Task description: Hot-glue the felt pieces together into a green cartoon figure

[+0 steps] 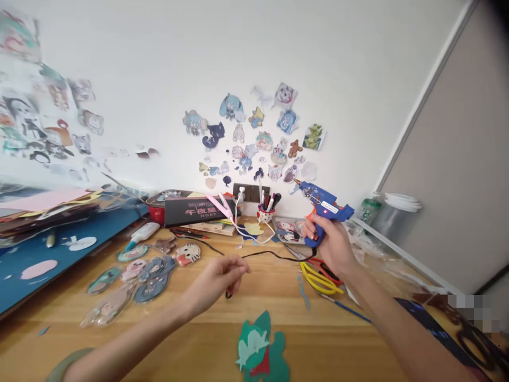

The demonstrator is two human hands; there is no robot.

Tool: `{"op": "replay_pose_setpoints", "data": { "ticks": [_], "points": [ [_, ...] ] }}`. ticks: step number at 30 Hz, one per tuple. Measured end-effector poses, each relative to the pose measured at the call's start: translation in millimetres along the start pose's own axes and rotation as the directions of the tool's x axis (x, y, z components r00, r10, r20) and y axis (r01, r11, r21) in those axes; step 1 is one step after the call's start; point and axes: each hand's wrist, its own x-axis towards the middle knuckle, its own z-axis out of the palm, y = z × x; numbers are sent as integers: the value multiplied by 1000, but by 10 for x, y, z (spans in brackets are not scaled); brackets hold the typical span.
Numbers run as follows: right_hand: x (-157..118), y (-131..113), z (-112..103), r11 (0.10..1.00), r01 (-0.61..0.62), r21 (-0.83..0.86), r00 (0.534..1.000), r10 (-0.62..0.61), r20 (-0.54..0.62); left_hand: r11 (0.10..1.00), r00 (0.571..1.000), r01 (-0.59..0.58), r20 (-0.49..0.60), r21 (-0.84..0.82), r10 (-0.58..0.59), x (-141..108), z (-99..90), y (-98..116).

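While the right hand [333,241] grips the glue gun [325,200], the green cutout [278,356] lies lower, leftward

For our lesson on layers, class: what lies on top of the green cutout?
On the green cutout, a jagged pale-green piece is seen, with a red piece showing lower down. Whatever is directly beneath these pieces is covered and cannot be seen.

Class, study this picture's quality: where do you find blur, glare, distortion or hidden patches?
Head view: the stickers on the left wall look smeared, the blue glue gun crisper; faint glare on the glossy cutouts; white trim leans, probably wide-angle stretch; blocky pixels mask a lower-right patch; the top-right corner is dark.
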Motion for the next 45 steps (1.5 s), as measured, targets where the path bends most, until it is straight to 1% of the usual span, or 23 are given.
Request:
{"op": "replay_pose_setpoints", "data": {
  "ticks": [3, 7, 11, 14, 18, 20, 23, 25, 29, 31, 32, 34, 35, 37, 38, 40, 41, 43, 44, 45],
  "points": [
    [13, -44, 127, 987, -38, 155, 999, 32, 38, 999, 998, -32, 53, 4, 32, 42, 99, 59],
    [-17, -61, 197, 951, -92, 294, 993, 66, 97, 995, 994, -99, 42, 24, 98, 74, 158, 112],
    [-18, -43, 231, 924, -132, 358, 988, 92, 127, 985, 985, -174, -13, 2, 174, 115, 242, 164],
    [-29, 10, 262, 917, -143, 372, 986, 100, 133, 975, 978, -209, 1, -72, 210, 187, 339, 220],
    [-60, 80, 341, 922, -170, 349, 979, 119, 164, 947, 968, -207, 88, -245, 234, 342, 449, 266],
    [-81, 83, 388, 925, -197, 324, 970, 137, 201, 926, 966, -184, 111, -328, 232, 402, 475, 255],
    [-110, 65, 437, 936, -241, 257, 947, 169, 272, 907, 968, -136, 140, -398, 206, 425, 482, 206],
    [-111, 65, 452, 953, -242, 183, 935, 178, 307, 900, 969, -109, 157, -423, 191, 413, 476, 173],
    [-45, 126, 479, 981, -193, 35, 918, 168, 360, 900, 973, -84, 162, -427, 167, 413, 456, 152],
    [5, 180, 506, 984, -176, -15, 905, 167, 392, 915, 982, -81, 123, -396, 141, 441, 434, 152],
    [26, 211, 522, 985, -167, -30, 899, 165, 405, 926, 989, -80, 87, -369, 120, 458, 410, 150],
    [49, 283, 546, 985, -164, -46, 893, 168, 418, 955, 998, -70, -19, -290, 67, 489, 314, 134],
    [47, 324, 548, 984, -170, -59, 890, 179, 420, 970, 996, -55, -83, -236, 36, 501, 234, 121],
    [10, 416, 523, 972, -204, -114, 878, 233, 419, 995, 975, 6, -219, -99, -27, 515, -2, 86],
    [-26, 466, 496, 962, -225, -154, 867, 270, 419, 998, 956, 56, -288, -19, -59, 520, -153, 68],
    [-126, 574, 422, 934, -258, -247, 843, 342, 416, 971, 891, 189, -441, 149, -106, 529, -494, 38],
    [-184, 629, 381, 919, -267, -289, 831, 372, 414, 939, 848, 258, -519, 228, -107, 537, -665, 27],
    [-306, 732, 297, 894, -277, -353, 814, 414, 408, 843, 756, 408, -647, 349, -99, 564, -966, 11],
    [-362, 774, 258, 883, -280, -377, 808, 428, 404, 788, 721, 469, -688, 398, -81, 583, -1083, 3],
    [-413, 806, 219, 874, -280, -397, 804, 440, 401, 730, 696, 521, -715, 443, -62, 606, -1175, -6]
  ]
}}
